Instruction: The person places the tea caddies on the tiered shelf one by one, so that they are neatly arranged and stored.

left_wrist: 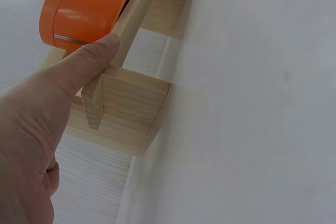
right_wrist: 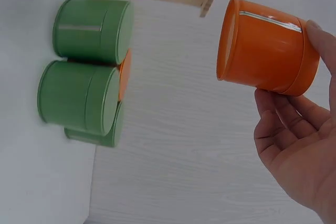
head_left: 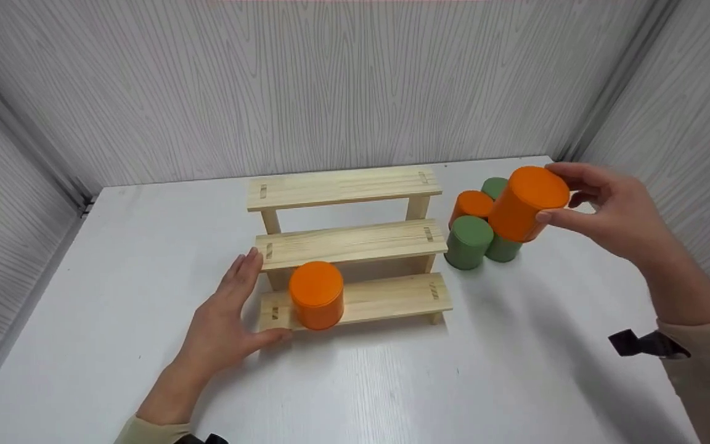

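My right hand (head_left: 614, 209) pinches an orange tin (head_left: 527, 200) near its lid between thumb and fingers. That tin is tilted and overlaps the cluster of tins in the head view; the right wrist view (right_wrist: 265, 48) has it apart from them. My left hand (head_left: 225, 320) spreads over the left end of a three-step wooden rack (head_left: 355, 243). Its thumb presses the front edge of the bottom step, and the fingertips touch the end of the middle step. Another orange tin (head_left: 317, 296) stands upright on the bottom step, just right of the left thumb.
Right of the rack, green tins (head_left: 469, 243) and one orange tin (head_left: 472, 206) stand close together on the white table (head_left: 355, 382). Pale wood-grain panels (head_left: 355, 80) enclose the table at the back and both sides.
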Demonstrator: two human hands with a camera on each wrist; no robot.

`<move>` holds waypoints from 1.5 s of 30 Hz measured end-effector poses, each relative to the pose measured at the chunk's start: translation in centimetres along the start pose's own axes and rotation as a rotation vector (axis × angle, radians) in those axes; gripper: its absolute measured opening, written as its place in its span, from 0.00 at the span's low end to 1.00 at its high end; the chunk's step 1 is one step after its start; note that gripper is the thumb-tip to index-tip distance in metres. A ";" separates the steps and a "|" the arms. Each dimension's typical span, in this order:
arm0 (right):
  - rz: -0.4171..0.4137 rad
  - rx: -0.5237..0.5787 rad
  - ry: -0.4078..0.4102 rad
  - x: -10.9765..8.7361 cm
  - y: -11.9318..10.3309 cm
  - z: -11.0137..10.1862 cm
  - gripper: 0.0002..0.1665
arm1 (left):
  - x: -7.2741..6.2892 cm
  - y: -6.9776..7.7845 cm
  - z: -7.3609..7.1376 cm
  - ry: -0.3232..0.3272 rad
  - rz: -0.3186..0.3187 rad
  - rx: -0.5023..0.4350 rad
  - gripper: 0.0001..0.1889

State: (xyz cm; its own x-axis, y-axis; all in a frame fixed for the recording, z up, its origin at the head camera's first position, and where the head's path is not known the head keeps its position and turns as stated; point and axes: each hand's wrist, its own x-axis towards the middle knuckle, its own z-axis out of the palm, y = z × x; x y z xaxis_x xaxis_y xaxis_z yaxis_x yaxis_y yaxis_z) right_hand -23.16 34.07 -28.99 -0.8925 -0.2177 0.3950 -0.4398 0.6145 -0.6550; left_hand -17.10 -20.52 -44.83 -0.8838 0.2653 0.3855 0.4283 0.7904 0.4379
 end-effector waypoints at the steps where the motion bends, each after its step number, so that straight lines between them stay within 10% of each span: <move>1: -0.018 0.005 -0.006 0.0 -0.4 0.4 0.35 | 0.0 0.0 0.0 0.002 0.001 0.001 0.71; 18: -0.186 0.063 -0.109 -0.4 -3.9 6.0 0.39 | 0.0 -0.1 0.0 0.030 0.022 -0.015 0.70; 45: -0.131 0.138 -0.202 -2.3 -5.0 12.4 0.43 | 0.0 -0.1 0.0 0.012 0.006 -0.015 0.71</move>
State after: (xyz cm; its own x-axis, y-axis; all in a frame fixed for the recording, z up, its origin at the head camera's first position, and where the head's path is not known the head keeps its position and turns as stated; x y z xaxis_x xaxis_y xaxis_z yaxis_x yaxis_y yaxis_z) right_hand -20.11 22.11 -34.56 -0.8229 -0.4438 0.3548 -0.5499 0.4648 -0.6940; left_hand -17.16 -20.54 -44.87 -0.8788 0.2638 0.3976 0.4368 0.7804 0.4475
